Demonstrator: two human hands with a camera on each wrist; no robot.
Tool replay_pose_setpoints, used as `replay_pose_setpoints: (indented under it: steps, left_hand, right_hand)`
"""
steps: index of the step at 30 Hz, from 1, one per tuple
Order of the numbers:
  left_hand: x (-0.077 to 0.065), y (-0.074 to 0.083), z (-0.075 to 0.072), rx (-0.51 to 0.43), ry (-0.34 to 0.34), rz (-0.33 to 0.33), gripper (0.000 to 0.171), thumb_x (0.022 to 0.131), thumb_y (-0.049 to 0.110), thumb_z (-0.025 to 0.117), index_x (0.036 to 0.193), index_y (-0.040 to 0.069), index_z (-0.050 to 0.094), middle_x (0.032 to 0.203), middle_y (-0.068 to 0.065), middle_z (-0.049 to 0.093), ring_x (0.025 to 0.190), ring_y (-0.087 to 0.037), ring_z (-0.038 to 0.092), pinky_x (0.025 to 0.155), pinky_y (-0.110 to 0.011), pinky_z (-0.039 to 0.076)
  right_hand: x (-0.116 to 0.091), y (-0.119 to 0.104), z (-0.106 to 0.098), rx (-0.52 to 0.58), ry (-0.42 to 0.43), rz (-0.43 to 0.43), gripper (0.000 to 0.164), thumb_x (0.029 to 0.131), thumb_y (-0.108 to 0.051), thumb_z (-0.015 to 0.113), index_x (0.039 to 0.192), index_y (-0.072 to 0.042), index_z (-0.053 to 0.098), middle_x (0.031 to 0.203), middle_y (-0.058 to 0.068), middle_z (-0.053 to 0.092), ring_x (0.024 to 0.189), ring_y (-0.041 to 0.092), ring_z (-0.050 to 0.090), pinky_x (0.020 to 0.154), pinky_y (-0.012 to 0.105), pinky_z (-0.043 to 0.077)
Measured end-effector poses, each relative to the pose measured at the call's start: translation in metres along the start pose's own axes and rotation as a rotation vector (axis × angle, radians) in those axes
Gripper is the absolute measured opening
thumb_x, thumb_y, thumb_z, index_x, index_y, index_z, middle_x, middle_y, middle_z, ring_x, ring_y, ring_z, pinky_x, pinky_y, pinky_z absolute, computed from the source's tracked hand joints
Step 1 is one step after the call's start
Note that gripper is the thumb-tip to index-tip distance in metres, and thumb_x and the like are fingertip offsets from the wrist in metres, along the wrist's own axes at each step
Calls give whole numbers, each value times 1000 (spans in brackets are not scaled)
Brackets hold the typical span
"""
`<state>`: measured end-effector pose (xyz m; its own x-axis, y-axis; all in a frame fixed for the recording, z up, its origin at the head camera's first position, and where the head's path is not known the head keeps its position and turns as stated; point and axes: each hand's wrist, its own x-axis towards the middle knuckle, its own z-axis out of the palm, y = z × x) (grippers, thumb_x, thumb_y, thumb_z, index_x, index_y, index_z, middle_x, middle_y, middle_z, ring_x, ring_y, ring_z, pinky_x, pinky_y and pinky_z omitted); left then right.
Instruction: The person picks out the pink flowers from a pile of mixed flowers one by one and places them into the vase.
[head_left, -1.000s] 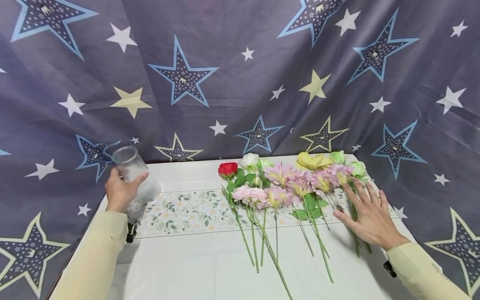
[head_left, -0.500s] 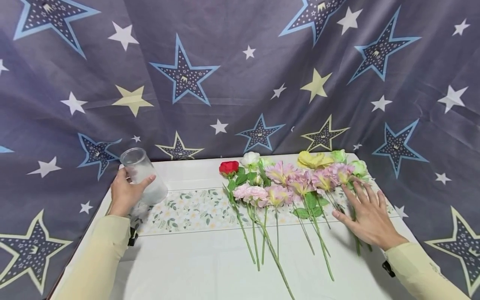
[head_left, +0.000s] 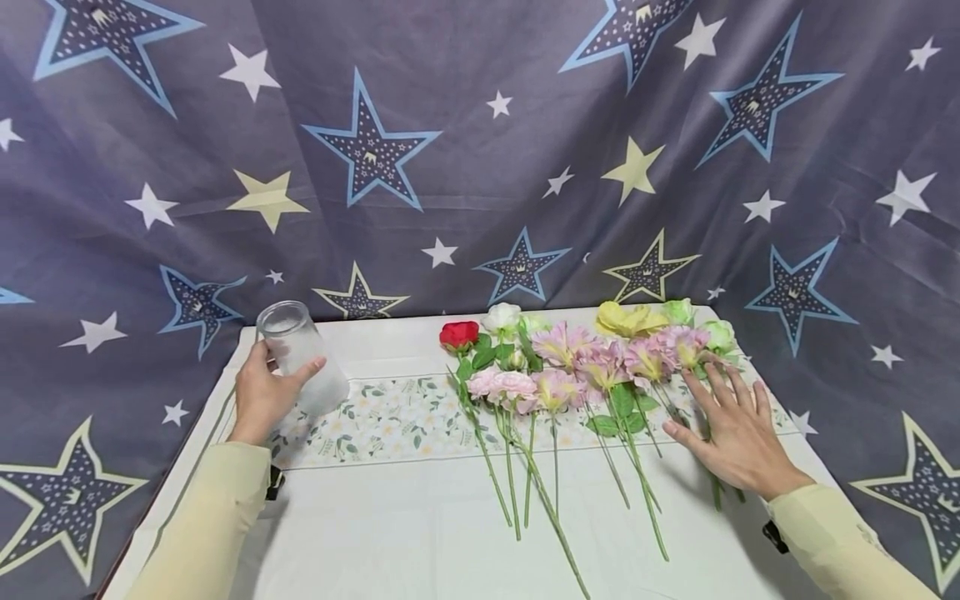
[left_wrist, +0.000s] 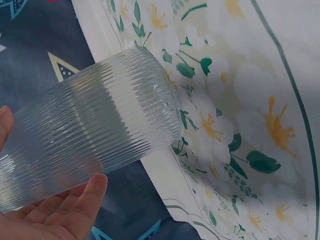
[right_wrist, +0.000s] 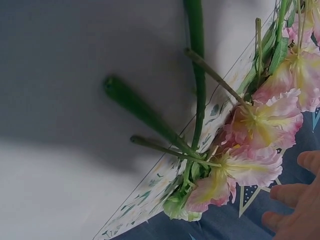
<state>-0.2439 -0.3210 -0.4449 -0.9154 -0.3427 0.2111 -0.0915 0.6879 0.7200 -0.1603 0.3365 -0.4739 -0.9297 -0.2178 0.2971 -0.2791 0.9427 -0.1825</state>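
A clear ribbed vase (head_left: 306,367) stands at the left of the table, its base on the floral band in the left wrist view. My left hand (head_left: 268,392) grips its side, thumb across the near face and fingers round the back. On the right, my right hand (head_left: 738,429) is spread with straight fingers over the stems at the end of the flower row. Its fingertips are right by a pink and yellow flower (head_left: 684,346). In the right wrist view, pink flowers (right_wrist: 265,125) and thick green stems (right_wrist: 145,112) lie beyond the fingers, which hold nothing.
Several artificial flowers lie side by side, including a red rose (head_left: 459,335), a white rose (head_left: 501,318) and a yellow flower (head_left: 630,320). Their stems reach toward the front. A floral band crosses the white tablecloth (head_left: 375,525). A starry curtain (head_left: 465,167) hangs behind the table.
My left hand has moved the vase rightward and slightly down, and it stands a little straighter. The right hand stays over the flowers, almost unmoved.
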Motion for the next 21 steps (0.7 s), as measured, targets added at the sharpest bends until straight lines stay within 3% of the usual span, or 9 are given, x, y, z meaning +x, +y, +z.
replay_pose_setpoints:
  steps: [21]
  left_hand:
    - [-27, 18, 12, 16, -49, 119, 82, 86, 47, 82, 140, -3, 47, 137, -33, 57, 125, -49, 56, 102, -59, 46]
  right_hand:
    - [1, -5, -1, -1, -4, 5, 87, 97, -57, 59, 165, -18, 22, 169, 21, 14, 156, 41, 0, 118, 64, -15]
